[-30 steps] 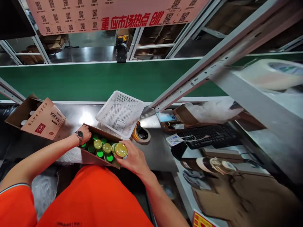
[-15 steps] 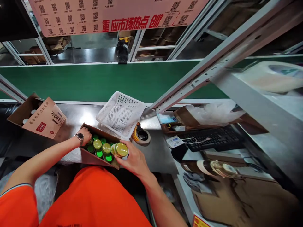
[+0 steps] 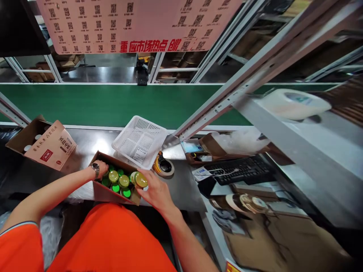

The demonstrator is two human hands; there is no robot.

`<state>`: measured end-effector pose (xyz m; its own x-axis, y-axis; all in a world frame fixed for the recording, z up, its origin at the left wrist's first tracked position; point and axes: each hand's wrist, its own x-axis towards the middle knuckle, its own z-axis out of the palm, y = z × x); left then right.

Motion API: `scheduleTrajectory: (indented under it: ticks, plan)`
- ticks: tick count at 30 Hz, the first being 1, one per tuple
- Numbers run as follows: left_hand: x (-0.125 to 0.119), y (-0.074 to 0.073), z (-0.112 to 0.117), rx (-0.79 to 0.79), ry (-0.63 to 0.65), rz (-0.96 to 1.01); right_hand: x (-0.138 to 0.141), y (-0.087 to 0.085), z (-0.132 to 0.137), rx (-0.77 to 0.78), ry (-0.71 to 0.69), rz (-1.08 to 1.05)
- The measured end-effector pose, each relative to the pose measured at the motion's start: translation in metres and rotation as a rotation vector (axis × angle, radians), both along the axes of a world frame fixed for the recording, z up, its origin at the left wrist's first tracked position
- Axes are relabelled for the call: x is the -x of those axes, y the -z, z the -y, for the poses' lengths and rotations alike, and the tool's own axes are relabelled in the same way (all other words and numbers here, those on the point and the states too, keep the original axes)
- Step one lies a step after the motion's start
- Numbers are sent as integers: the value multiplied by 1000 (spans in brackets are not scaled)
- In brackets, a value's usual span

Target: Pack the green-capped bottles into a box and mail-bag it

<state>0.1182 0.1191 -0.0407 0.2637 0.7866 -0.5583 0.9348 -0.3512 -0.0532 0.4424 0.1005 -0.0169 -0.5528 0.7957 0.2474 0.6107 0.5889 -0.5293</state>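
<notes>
So the right hand has its fingers around a gold-lidded jar, tilted at the right end of an open box on the near part of the counter. Left hand is down in the box's left end, fingers hidden, so can't tell if it's gripping anything. Other jars sit between them, green and gold lids up. Bit cramped tbh: a white basket crowds the box's far side, with a tape roll just right of it. Second box is off left. Beyond runs a green belt; a metal post slants up on the right, near a keyboard.
</notes>
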Motion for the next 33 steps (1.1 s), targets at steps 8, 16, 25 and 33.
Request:
scheduleTrajectory:
  ticks: [8, 16, 25, 33]
  plan:
    - [-14, 1, 8, -8, 97, 120, -3, -3, -5, 26, 27, 18]
    - [-16, 10, 0, 11, 35, 146, 5, -11, -7, 28, 4, 121]
    - [16, -19, 29, -333, -59, 461, 53, -33, -10, -18, -156, 362]
    - [61, 3, 71, -369, -546, 465, 113, -63, -18, 17, -385, 612]
